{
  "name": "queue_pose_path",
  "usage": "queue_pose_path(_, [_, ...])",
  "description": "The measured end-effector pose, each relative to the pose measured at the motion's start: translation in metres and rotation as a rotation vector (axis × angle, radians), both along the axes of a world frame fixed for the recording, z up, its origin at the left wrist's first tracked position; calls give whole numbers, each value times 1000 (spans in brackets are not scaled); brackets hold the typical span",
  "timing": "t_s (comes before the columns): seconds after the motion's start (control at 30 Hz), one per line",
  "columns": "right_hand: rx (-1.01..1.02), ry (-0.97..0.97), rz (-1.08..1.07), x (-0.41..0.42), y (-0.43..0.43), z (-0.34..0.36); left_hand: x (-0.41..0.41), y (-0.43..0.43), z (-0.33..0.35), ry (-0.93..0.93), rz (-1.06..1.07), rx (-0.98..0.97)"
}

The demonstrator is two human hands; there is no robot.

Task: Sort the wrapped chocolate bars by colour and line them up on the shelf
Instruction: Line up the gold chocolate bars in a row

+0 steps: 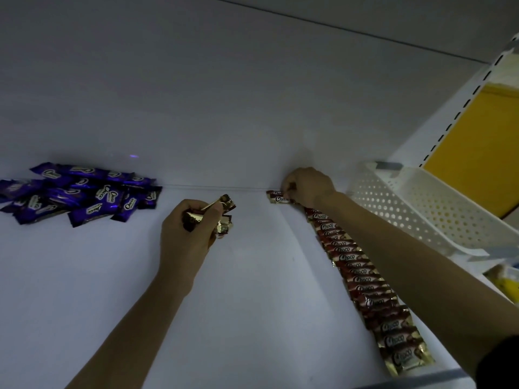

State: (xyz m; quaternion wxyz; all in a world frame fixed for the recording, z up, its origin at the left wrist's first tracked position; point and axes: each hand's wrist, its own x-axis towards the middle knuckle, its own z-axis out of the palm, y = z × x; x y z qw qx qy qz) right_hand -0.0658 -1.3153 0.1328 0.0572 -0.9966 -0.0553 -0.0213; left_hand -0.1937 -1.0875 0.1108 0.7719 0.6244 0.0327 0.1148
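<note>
Left hand (pixel 186 228) curled round small bunch of red-gold bars (pixel 222 217), frame centre. Right hand (pixel 306 186) pinches single red bar (pixel 278 198) against back wall, 1 o'clock, at far end of red row. White shelf (pixel 238 290) under everything. Perforated white basket (pixel 421 209) at 3 o'clock, right of row. Red row (pixel 362 279) runs 1 to 5 o'clock, wrappers overlapping. Purple bars (pixel 81 192) in loose heap, 9 o'clock.

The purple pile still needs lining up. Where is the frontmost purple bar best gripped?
Probably best to pinch the frontmost purple bar across its middle from above, on the near side: it lies flat with its near long edge clear of the pile.
</note>
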Motion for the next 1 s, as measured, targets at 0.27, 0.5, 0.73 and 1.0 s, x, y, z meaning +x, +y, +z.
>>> queue_pose_path(0.27, [-3, -66, 6, -5, -4, -6, -2, -2, 3, 3, -11, 11])
queue_pose_path(0.5, [799, 361, 314, -53, 53, 34, -2, -1, 0, 10, -61, 41])
queue_pose_path(0.73, [913, 311, 285, -62, 58, 37, -5, 2, 3, 12, -61, 30])
queue_pose_path(1.0, [566, 37, 355, -74, 10, 20, -3, 4, 0, 14, -29, 69])
